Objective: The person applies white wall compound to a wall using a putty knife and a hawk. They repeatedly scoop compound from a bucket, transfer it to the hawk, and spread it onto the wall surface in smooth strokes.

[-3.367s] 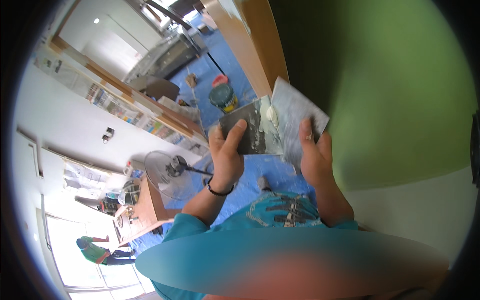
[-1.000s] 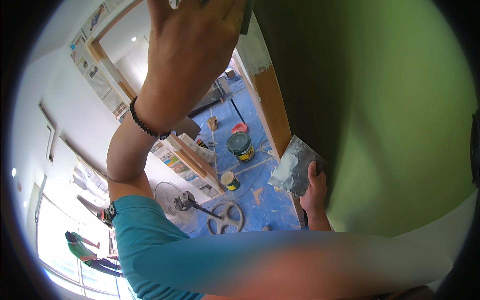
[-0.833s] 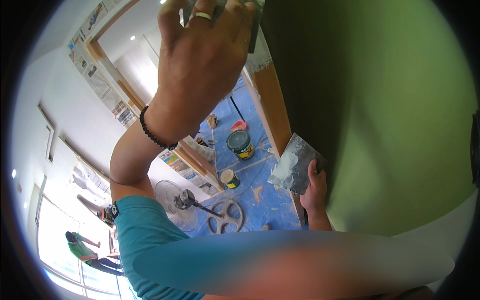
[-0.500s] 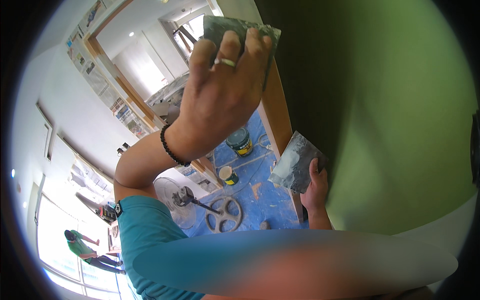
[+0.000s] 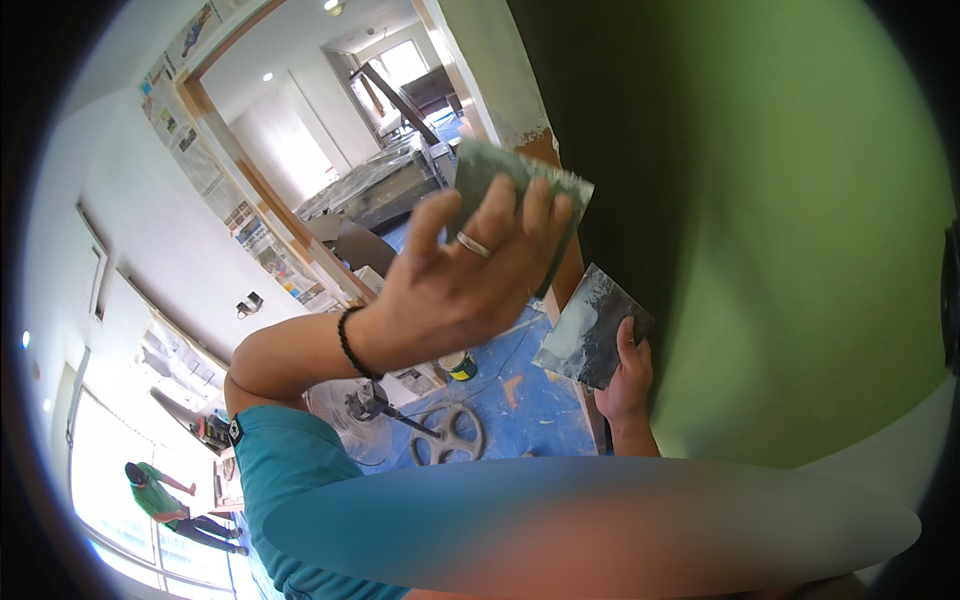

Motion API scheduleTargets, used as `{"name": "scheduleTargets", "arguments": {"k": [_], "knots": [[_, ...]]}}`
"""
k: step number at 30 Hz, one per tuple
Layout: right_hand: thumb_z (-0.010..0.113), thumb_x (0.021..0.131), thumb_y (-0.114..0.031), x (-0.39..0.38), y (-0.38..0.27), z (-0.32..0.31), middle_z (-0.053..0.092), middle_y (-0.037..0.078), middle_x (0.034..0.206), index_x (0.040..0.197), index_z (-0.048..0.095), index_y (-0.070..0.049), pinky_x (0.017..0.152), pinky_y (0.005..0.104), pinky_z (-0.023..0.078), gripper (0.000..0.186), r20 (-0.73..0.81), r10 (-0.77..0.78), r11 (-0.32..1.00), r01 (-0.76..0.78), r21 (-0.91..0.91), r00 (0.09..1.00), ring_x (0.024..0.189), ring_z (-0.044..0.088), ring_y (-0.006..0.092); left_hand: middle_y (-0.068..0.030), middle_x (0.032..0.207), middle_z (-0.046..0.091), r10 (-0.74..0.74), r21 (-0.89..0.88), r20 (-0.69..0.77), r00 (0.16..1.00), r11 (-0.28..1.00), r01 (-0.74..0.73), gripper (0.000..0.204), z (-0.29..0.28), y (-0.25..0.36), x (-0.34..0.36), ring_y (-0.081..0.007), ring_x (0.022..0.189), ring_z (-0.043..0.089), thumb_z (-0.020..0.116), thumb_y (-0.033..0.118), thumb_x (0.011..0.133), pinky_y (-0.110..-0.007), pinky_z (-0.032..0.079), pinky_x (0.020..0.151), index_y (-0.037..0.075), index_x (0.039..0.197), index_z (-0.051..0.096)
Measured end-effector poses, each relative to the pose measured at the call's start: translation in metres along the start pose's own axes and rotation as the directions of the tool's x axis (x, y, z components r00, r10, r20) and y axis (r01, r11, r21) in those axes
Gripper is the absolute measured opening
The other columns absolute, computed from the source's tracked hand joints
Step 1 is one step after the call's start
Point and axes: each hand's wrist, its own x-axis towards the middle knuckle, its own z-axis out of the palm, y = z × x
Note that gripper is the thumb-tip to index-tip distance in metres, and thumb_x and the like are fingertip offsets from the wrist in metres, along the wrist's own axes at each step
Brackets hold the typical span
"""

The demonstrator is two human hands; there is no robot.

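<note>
My left hand (image 5: 470,265), with a ring and a dark beaded bracelet, is closed on a flat grey putty scraper (image 5: 480,165). Its fingers lie spread over the blade, which is held against or just in front of the narrow wall end beside the doorway; contact cannot be made out. Lower and to the right, my right hand (image 5: 628,380) grips a second flat putty scraper (image 5: 590,325), thumb on top. Pale putty is smeared over that blade. The wall end (image 5: 500,75) has a whitish upper part with a ragged edge above bare brown wood.
A green wall (image 5: 800,220) rises close on my right. Blue sheeting (image 5: 520,405) covers the floor, with a standing fan (image 5: 368,400) and a small tub (image 5: 459,366) on it. Newspaper (image 5: 240,215) lines the door frame. Far left, a person in green (image 5: 155,495) stands by a window.
My left hand and its scraper have come down and slightly right along the wall end, uncovering more of the room beyond. The right hand has barely moved.
</note>
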Motion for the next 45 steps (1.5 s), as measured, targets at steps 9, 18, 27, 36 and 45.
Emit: {"name": "scheduleTargets", "arguments": {"k": [9, 18, 27, 36, 45], "knots": [[0.055, 0.107, -0.039, -0.006, -0.008, 0.023, 0.062, 0.011, 0.13, 0.138, 0.05, -0.001, 0.102, 0.042, 0.051, 0.049, -0.056, 0.059, 0.99, -0.051, 0.133, 0.997, 0.12, 0.063, 0.0244, 0.0019, 0.128, 0.07, -0.182, -0.253, 0.062, 0.981, 0.948, 0.192, 0.049, -0.01, -0.065, 0.023, -0.015, 0.115, 0.063, 0.078, 0.018, 0.084, -0.04, 0.03, 0.108, 0.02, 0.133, 0.07], [0.046, 0.109, -0.04, -0.045, -0.052, 0.053, 0.069, 0.011, 0.123, 0.132, 0.058, -0.002, 0.098, 0.0399, 0.055, 0.046, 0.122, 0.178, 0.814, -0.216, 0.54, 0.976, 0.111, 0.069, 0.0237, -0.0224, 0.141, 0.056, 0.03, -0.991, -0.126, 0.992, -0.047, -0.124, 0.042, -0.025, 0.041, -0.016, -0.0393, 0.127, 0.054, 0.06, 0.009, 0.098, -0.051, 0.047, 0.107, 0.005, 0.14, 0.062], [0.049, 0.109, -0.03, -0.047, -0.057, 0.042, 0.07, 0.012, 0.124, 0.134, 0.059, -0.004, 0.097, 0.041, 0.057, 0.037, 0.071, 0.123, 0.813, -0.141, 0.565, 0.99, 0.111, 0.069, 0.0253, -0.018, 0.137, 0.06, 0.229, -0.981, -0.004, 0.973, 0.187, -0.048, 0.045, -0.017, 0.008, -0.028, -0.0351, 0.126, 0.056, 0.063, 0.012, 0.094, -0.05, 0.047, 0.108, 0.005, 0.139, 0.063], [0.046, 0.11, -0.028, -0.028, -0.066, 0.027, 0.071, 0.015, 0.121, 0.133, 0.058, -0.002, 0.095, 0.0445, 0.059, 0.037, 0.112, 0.007, 0.79, -0.074, 0.608, 0.994, 0.107, 0.072, 0.0279, -0.0155, 0.125, 0.067, -0.046, -0.935, 0.351, 0.935, -0.071, 0.347, 0.043, -0.014, -0.002, -0.038, -0.0318, 0.111, 0.067, 0.063, 0.004, 0.09, -0.039, 0.052, 0.094, 0.006, 0.133, 0.066], [0.046, 0.109, -0.032, -0.037, -0.045, 0.038, 0.07, 0.018, 0.122, 0.135, 0.058, 0.0, 0.096, 0.0462, 0.059, 0.042, 0.27, 0.278, 0.715, -0.386, 0.582, 0.922, 0.111, 0.07, 0.0312, -0.01, 0.119, 0.067, 0.485, 0.324, 0.72, 0.497, -0.868, 0.376, 0.044, -0.012, 0.059, -0.065, -0.0138, 0.106, 0.067, 0.063, 0.022, 0.103, -0.029, 0.054, 0.091, -0.003, 0.135, 0.05]]}}
